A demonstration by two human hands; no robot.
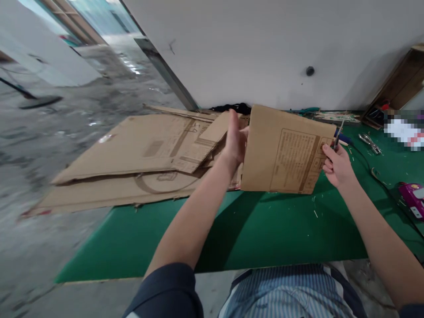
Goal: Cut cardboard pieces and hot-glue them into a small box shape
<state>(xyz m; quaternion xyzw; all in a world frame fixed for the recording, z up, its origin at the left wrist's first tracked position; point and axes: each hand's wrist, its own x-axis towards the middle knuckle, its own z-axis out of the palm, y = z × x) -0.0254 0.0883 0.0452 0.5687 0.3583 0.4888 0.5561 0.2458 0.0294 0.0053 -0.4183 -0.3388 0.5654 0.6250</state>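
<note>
From my station I see a mottled grey floor (115,88) running off to the left and a plain white wall (248,44) behind the flat green worktop (159,243). Flattened sheets of tan, printed cardboard (132,137) lie stacked on its left part, jutting past the end. My left arm (192,225) slants forward from a dark rolled-up sleeve; my right arm (377,234) angles inward from the lower right. Between them, a rectangular tan cardboard panel (261,150), printed in brown, stands tilted over the middle of the worktop. My right grip (339,165) pinches its right edge, thumb in front, with a thin metal-bladed tool (338,134) poking up beside it. My left grip (236,141) is at the panel's left edge, thumb raised, fingers partly hidden, so I can't tell whether it is grasping. To the right lie a purple-and-white device (412,198) and a silver metal hand tool (370,143).
</note>
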